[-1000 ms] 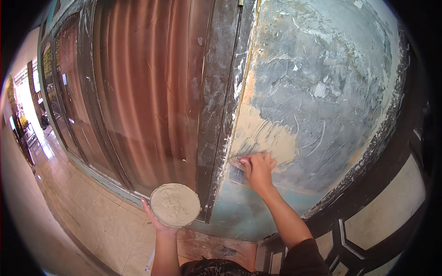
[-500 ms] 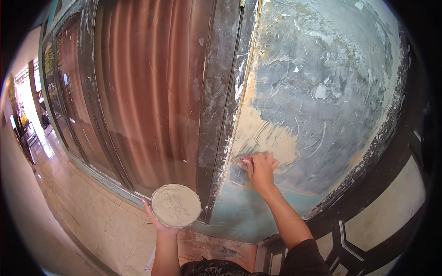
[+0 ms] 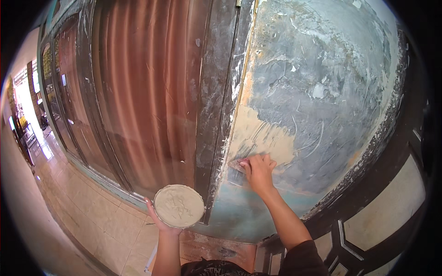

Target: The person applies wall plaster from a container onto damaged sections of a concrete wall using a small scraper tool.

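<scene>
My left hand (image 3: 162,221) holds up a round container of beige putty (image 3: 179,205), gripped from below and at its left side, with the thumb along the rim. Against the wall (image 3: 313,124), my right hand (image 3: 260,172) pinches a small flat putty scraper (image 3: 237,164), its far edge near the wall's left border. The fingers hide most of the scraper. Just above that hand, a beige smear of putty (image 3: 262,135) covers part of the grey, patchy surface. Below it the wall turns to a bluish-green band (image 3: 239,204).
Left of the wall stands a dark, worn wooden frame (image 3: 214,101) with glass and a reddish-brown curtain (image 3: 147,92) behind. A dark panelled door (image 3: 386,202) is at the right. Tiled floor (image 3: 101,216) runs along the left, and a brown sheet (image 3: 216,246) lies below me.
The view has shifted slightly. My left hand and the putty container sit a little further right in the picture; my right hand keeps the scraper at nearly the same spot on the wall.
</scene>
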Motion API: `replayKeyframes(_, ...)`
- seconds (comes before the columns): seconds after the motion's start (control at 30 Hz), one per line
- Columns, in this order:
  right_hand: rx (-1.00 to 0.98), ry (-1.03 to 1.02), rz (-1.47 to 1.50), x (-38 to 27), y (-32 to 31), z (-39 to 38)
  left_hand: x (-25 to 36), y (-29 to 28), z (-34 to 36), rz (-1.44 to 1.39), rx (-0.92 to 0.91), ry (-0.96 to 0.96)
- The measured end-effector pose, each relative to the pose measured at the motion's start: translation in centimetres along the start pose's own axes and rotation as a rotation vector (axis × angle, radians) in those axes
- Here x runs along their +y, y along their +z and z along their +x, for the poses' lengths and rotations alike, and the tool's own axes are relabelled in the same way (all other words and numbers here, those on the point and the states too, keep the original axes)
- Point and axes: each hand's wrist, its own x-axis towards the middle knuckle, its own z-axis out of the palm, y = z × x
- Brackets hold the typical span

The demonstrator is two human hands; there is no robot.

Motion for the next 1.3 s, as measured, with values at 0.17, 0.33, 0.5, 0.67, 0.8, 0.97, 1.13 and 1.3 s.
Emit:
replayKeyframes(0.17,0.2,-0.008,0.022,0.5,-1.9,2.6,0.0,0.2,-0.1,0.007,-0.02,-0.032)
replayKeyframes(0.33,0.26,0.053,0.105,0.4,-2.8,2.1,0.1,-0.5,-0.1,-0.014,0.017,-0.031)
replayKeyframes(0.5,0.078,-0.006,-0.017,0.7,0.6,-0.9,-0.2,0.0,0.0,-0.007,0.015,-0.049)
replayKeyframes(0.67,0.149,0.036,0.003,0.8,-0.9,1.3,0.4,0.2,-0.3,0.037,-0.03,-0.019)
replayKeyframes(0.8,0.282,0.097,0.104,1.3,-2.6,2.0,0.5,-0.3,-0.2,0.031,-0.008,-0.007)
replayKeyframes(0.97,0.153,0.053,0.141,0.1,-2.1,0.3,0.1,0.3,-0.4,0.039,-0.029,-0.028)
replayKeyframes(1.13,0.059,0.033,-0.014,0.5,-0.5,0.0,-0.1,0.5,-0.4,0.063,-0.11,-0.065)
replayKeyframes(1.3,0.278,0.074,0.051,0.8,-3.6,2.0,0.0,-1.1,0.2,0.043,-0.051,-0.054)
